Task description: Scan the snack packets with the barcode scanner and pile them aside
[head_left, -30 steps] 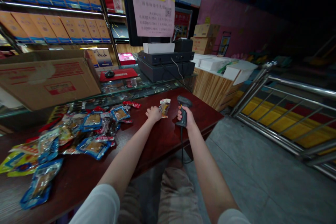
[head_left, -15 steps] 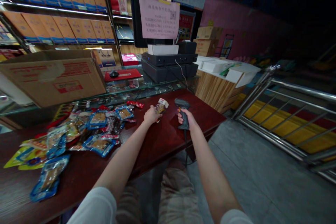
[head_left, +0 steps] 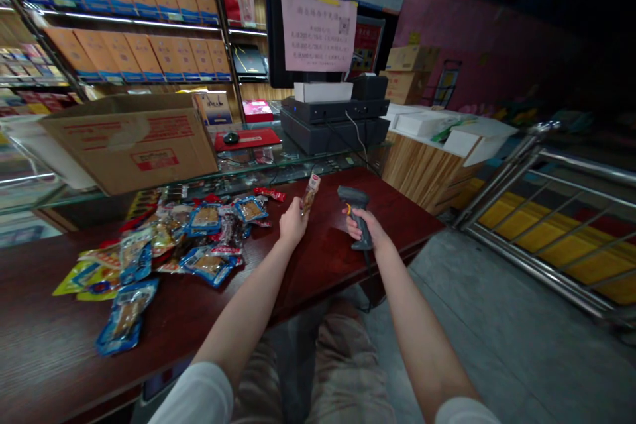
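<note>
A dimly lit shop, seen from above, with a dark red wooden table (head_left: 59, 318) across the near side, a glass display counter (head_left: 248, 162) behind it, and shelves of orange-and-blue boxes (head_left: 129, 46) along the far wall. The person's left hand (head_left: 293, 224) is closed narrowly around the lower end of a slim snack packet (head_left: 311, 194), which stands upright above the fingers over open table, just right of a heap of vacuum-sealed snack packets (head_left: 206, 217). The right hand (head_left: 362, 225) wraps the grip of a grey corded barcode scanner (head_left: 352, 197), a little farther right, and its black cable (head_left: 368, 278) drops past the near table edge. No barcode can be made out on the held packet; the left hand or the packet's angle may be hiding it, and its glossy wrapper in this low light could also defeat a scan. Held only by one end, the packet could slip and vanish into the heap. The cable could snag on the table edge if the scanner is pulled sharply, and packets lying closest to the near edge could be knocked to the floor
</note>
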Demonstrator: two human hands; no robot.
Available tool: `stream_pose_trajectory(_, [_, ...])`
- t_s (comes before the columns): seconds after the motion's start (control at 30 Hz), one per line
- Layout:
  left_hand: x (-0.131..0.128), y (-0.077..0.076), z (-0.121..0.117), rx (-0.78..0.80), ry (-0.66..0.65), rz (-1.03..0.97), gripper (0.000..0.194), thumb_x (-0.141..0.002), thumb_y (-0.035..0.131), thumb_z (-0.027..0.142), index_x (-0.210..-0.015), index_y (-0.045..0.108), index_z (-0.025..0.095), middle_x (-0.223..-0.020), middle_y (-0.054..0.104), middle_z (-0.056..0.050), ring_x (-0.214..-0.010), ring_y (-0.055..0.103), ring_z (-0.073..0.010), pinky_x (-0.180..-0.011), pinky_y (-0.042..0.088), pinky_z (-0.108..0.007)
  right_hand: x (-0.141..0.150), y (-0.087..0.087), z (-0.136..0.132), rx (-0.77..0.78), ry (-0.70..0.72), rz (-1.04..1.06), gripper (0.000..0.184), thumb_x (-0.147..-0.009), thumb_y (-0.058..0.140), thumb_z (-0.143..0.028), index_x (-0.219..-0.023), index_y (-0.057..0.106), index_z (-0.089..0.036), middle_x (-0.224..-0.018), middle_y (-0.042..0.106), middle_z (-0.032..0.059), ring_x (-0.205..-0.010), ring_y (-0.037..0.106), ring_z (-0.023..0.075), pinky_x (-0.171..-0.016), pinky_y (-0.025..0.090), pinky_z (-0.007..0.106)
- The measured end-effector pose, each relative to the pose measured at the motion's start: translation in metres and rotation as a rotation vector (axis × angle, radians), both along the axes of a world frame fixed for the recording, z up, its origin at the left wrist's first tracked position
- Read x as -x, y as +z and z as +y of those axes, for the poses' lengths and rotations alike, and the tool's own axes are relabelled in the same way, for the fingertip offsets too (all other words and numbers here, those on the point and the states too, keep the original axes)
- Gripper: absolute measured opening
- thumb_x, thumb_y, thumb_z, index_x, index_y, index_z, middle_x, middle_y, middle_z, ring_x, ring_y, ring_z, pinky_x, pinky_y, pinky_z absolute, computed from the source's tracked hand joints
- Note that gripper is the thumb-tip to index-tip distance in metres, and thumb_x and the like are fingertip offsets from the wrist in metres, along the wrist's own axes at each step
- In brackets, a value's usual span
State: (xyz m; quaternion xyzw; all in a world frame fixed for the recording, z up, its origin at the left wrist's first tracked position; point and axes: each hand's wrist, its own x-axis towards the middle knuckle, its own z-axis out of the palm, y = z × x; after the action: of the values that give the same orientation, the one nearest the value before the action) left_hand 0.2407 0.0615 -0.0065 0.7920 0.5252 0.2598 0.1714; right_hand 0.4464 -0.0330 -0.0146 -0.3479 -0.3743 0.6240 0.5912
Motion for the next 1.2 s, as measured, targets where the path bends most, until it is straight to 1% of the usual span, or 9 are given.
stream_pose_trajectory(0.3, [0.001,-0.002,0.002,-0.025,-0.051,0.025,0.017,-0.092,0.053,0.034,-0.106,0.047,0.025,-0.110,0.068,-0.005,-0.097,0.067,-0.0231,-0.077,0.046,-0.031,-0.001,-0.001,0.002,-0.015,-0.021,0.009,0.031,-0.072,0.069,-0.041,-0.087,0.053,-0.019,-0.052,0.045,-0.0090,-0.034,0.030,0.0045,-0.031,0.026,0.017])
stream_pose_trajectory(0.57, [0.001,-0.004,0.000,-0.019,-0.063,-0.004,0.031,-0.090,0.054,0.031,-0.120,0.048,0.024,-0.119,0.065,-0.009,-0.104,0.065,-0.0242,-0.081,0.049,-0.032,-0.001,0.001,0.000,0.010,-0.034,0.005,0.028,-0.075,0.066,-0.040,-0.090,0.053,-0.020,-0.052,0.044,-0.0093,-0.035,0.030,0.0046,-0.032,0.026,0.016])
stream_pose_trajectory(0.7, [0.003,0.001,-0.005,-0.057,0.069,-0.054,0.061,-0.090,0.050,0.028,-0.146,0.030,0.019,-0.141,0.046,-0.018,-0.099,0.066,-0.0250,-0.078,0.052,-0.034,0.003,0.001,-0.001,0.083,-0.055,-0.020,0.030,-0.077,0.064,-0.039,-0.098,0.056,-0.019,-0.053,0.044,-0.0082,-0.036,0.033,0.0057,-0.033,0.026,0.017])
stream_pose_trajectory(0.73, [0.005,0.002,-0.006,-0.064,0.116,-0.038,0.064,-0.090,0.048,0.027,-0.149,0.027,0.017,-0.142,0.043,-0.021,-0.098,0.066,-0.0260,-0.078,0.052,-0.035,0.003,0.001,-0.001,0.102,-0.056,-0.027,0.029,-0.077,0.064,-0.039,-0.098,0.056,-0.019,-0.053,0.045,-0.0079,-0.036,0.033,0.0059,-0.033,0.026,0.018])
stream_pose_trajectory(0.8, [0.010,0.004,-0.006,-0.091,0.181,0.038,0.061,-0.090,0.045,0.024,-0.148,0.032,0.015,-0.138,0.044,-0.024,-0.104,0.064,-0.0299,-0.084,0.051,-0.040,0.003,-0.001,-0.001,0.134,-0.053,-0.039,0.029,-0.077,0.064,-0.038,-0.098,0.056,-0.019,-0.054,0.045,-0.0076,-0.036,0.033,0.0062,-0.033,0.025,0.018])
stream_pose_trajectory(0.9, [0.019,0.006,-0.005,-0.198,0.243,0.174,0.053,-0.090,0.042,0.019,-0.143,0.045,0.014,-0.140,0.046,-0.024,-0.128,0.047,-0.0370,-0.105,0.038,-0.053,0.002,-0.004,-0.001,0.147,-0.050,-0.048,0.031,-0.076,0.064,-0.040,-0.098,0.055,-0.020,-0.053,0.043,-0.0084,-0.035,0.031,0.0063,-0.033,0.024,0.019])
stream_pose_trajectory(1.0, [0.027,0.008,-0.004,-0.260,0.253,0.268,0.052,-0.091,0.035,0.013,-0.141,0.050,0.013,-0.146,0.045,-0.021,-0.144,0.026,-0.0367,-0.116,0.014,-0.062,0.002,-0.004,0.000,0.145,-0.063,-0.062,0.033,-0.074,0.065,-0.041,-0.098,0.055,-0.020,-0.053,0.042,-0.0086,-0.035,0.030,0.0066,-0.034,0.023,0.020])
stream_pose_trajectory(1.13, [0.038,0.015,-0.008,-0.166,0.201,0.337,0.049,-0.088,0.036,0.008,-0.130,0.061,0.005,-0.125,0.061,-0.026,-0.144,0.027,-0.0390,-0.115,0.003,-0.066,0.003,-0.001,0.002,0.165,-0.070,-0.090,0.032,-0.072,0.063,-0.041,-0.095,0.055,-0.020,-0.053,0.041,-0.0084,-0.036,0.028,0.0069,-0.035,0.021,0.020])
stream_pose_trajectory(1.2, [0.047,0.017,-0.015,-0.163,0.158,0.301,0.044,-0.088,0.043,0.013,-0.127,0.061,0.003,-0.129,0.059,-0.027,-0.143,0.028,-0.0401,-0.116,0.003,-0.065,0.005,0.002,0.001,0.166,-0.082,-0.108,0.032,-0.072,0.062,-0.040,-0.095,0.055,-0.020,-0.053,0.041,-0.0083,-0.037,0.028,0.0072,-0.036,0.020,0.020])
